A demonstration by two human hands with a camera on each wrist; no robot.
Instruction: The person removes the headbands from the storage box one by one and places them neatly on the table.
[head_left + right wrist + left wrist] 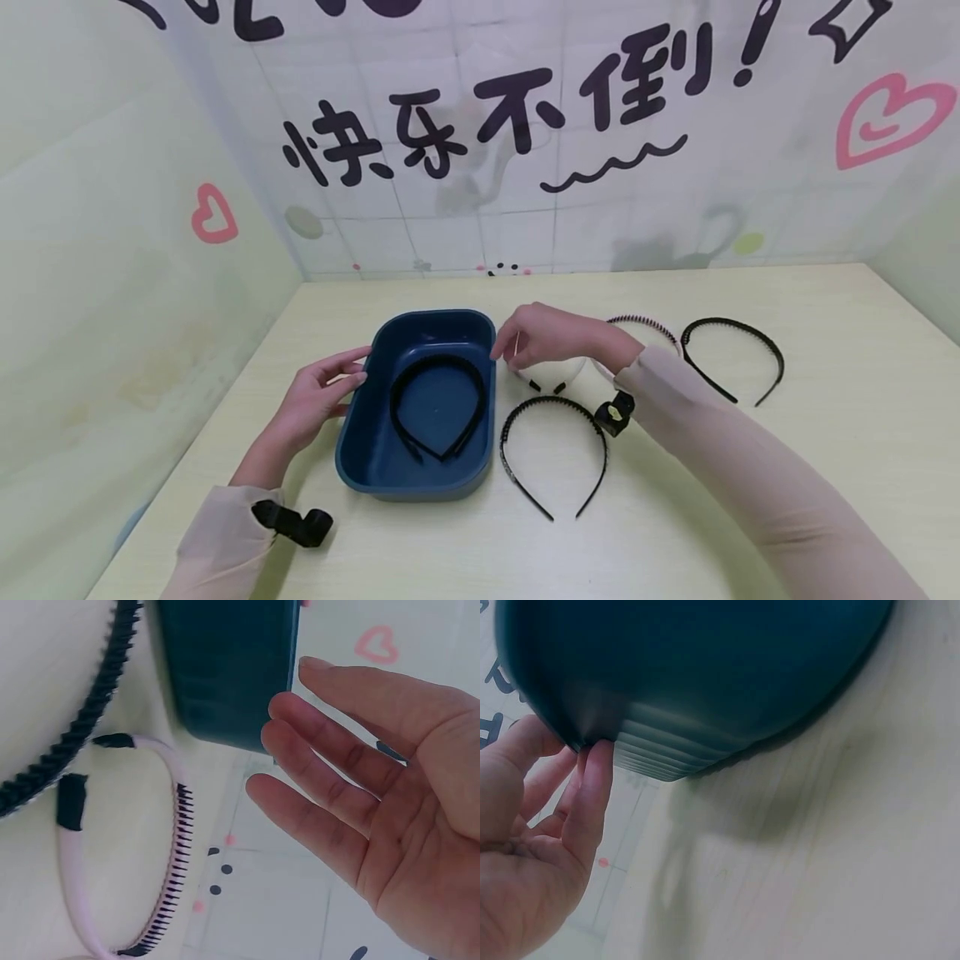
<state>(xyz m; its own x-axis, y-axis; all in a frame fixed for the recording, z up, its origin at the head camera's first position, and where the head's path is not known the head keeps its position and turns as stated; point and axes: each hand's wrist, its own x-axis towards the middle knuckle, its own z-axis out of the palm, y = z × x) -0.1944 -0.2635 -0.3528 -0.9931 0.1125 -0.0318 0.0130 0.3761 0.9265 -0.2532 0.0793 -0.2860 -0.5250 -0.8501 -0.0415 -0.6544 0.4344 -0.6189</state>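
My left hand (307,400) grips the left rim of a blue plastic bin (358,467); the left wrist view shows its thumb and fingers (592,795) about the edge. In the bin lies at least one black headband (400,392); overlapping ends make the number unclear. My right hand (543,333) is by the bin's right rim, its fingers (300,814) loosely bent and holding nothing. Under it a pale headband with black tips (559,388) is partly hidden. Nearer me lies a black toothed headband (504,442).
A pinkish headband with dark teeth (641,319) lies partly behind my right forearm. Farther right is another black headband (776,354). A printed cloth (420,225) hangs along the back of the pale table (825,400).
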